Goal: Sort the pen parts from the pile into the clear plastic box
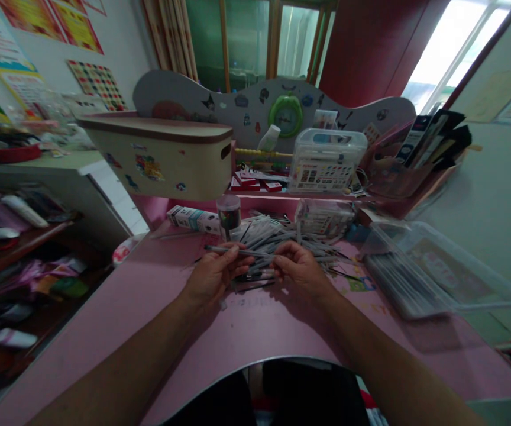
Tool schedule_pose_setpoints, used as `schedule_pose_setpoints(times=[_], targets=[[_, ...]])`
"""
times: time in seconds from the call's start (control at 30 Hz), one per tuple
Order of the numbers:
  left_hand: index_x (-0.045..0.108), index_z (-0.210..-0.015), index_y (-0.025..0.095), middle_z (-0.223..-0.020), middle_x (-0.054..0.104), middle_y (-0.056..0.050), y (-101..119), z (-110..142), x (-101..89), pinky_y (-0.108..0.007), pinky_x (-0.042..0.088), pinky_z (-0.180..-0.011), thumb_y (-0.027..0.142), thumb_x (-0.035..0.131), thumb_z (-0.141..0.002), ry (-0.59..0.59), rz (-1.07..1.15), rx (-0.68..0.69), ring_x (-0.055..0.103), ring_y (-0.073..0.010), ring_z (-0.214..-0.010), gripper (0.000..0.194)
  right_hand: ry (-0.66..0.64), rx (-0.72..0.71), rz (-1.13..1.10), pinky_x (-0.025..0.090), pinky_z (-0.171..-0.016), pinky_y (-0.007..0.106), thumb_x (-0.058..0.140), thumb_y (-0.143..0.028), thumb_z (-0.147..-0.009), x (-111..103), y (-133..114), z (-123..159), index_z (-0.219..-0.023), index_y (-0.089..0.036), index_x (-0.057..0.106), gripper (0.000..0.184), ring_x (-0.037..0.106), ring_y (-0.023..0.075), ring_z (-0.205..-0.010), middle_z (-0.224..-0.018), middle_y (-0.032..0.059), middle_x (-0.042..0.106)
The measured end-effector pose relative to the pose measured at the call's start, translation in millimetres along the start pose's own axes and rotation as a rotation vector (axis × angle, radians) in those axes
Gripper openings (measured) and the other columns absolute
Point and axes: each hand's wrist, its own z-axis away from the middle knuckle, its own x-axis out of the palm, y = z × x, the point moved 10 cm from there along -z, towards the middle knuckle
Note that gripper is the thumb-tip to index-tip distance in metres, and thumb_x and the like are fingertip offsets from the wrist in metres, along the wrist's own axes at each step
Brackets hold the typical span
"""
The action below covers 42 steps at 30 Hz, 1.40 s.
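Note:
A thin grey pen lies nearly level across both hands, above the pink desk. My left hand is closed, with its thumb and fingers pinching the pen's left part. At the pen's right end, the thumb and fingertips of my right hand are pinched together and seem to grip it. Behind the hands spreads a loose pile of grey and clear pens. Several dark pens lie on the desk between and just below the hands.
A clear open plastic box holding a stack of pens stands at right. Behind the pile are a cup, a long carton and a clear pack. A shelf above carries a cream bin and a clear case.

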Motion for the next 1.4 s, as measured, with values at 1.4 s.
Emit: schedule_pose_setpoints(times=[1.4], targets=[[0.063, -0.093, 0.019, -0.077, 0.076, -0.005, -15, 13, 12.6, -0.032, 0.06, -0.052, 0.034, 0.083, -0.07, -0.029, -0.073, 0.097, 0.073, -0.0223, -0.065, 0.034, -0.071, 0.018, -0.23, 0.046, -0.045, 0.016, 0.076, -0.024, -0.077, 14, 20, 3, -0.084, -0.019, 0.06, 0.018, 0.053, 0.0068, -0.049, -0.067, -0.0029, 0.065]])
